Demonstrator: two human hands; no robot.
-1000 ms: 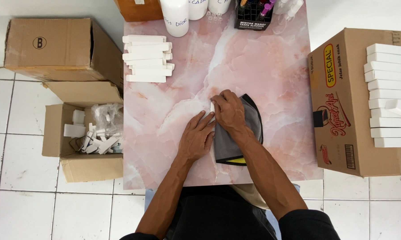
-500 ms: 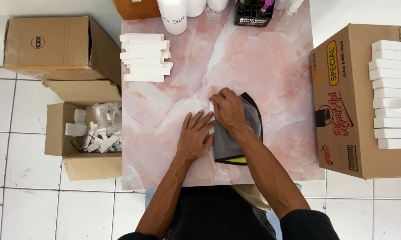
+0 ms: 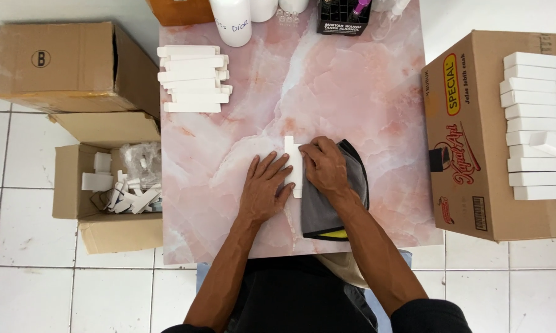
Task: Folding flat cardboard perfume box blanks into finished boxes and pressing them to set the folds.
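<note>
At the far left of the frame, a closed brown carton is sitting on the white tiled floor, and just below it an open carton is holding loose white pieces and a clear plastic bag. Moving right, a stack of slim white boxes is lying in the upper left corner of the pink marbled table, with a white bottle standing at the table's top edge beside it.

Near the middle of the frame, the left hand is lying flat on the table, fingers spread and pointing up the picture, its fingertips touching the left side of a narrow white box. That box is lying upright in the picture, between the two hands. The left hand's grip is wide, closing on nothing, only pressing. The right hand is resting on a grey cloth with its fingers curled narrow against the right side of the white box; whether they are pinching it or only pushing it, I cannot tell.

At the top centre, a black rack is standing at the table's edge. Far right, a large printed carton is carrying a row of white boxes on its top.
</note>
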